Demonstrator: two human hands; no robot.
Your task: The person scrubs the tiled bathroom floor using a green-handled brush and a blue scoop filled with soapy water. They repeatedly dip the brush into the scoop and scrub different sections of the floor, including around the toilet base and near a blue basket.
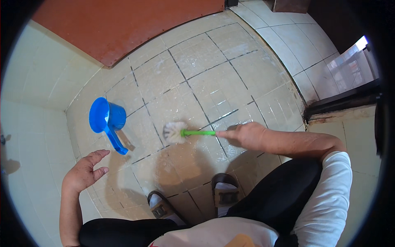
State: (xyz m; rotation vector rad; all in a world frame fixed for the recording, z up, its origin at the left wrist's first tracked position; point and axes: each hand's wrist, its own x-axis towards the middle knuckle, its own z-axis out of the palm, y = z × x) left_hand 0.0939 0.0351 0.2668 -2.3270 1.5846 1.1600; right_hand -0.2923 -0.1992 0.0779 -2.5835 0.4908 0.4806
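With the right hand (247, 138) closed round the green-handled toilet brush (189, 133) down at the wet tile floor (164, 70) — the left hand (87, 171) empty, half-open near the blue dipper (118, 117) — firm, short strokes along the grout lines (195, 94) should scrub best.

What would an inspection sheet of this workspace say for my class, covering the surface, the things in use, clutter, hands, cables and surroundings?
Surface: pale tiled floor with dark joint lines, wet and shiny in places.
Things in use: green-handled brush, its white bristles low over the tiles, contact hard to tell; blue dipper resting on the floor to the left, handle toward the person.
Clutter: nothing seen.
Hands: right hand gripping the brush handle; left hand empty, near the dipper but not touching it.
Cables: nothing seen.
Surroundings: pale wall at left, red-brown panel ahead, sandals on the person's feet.
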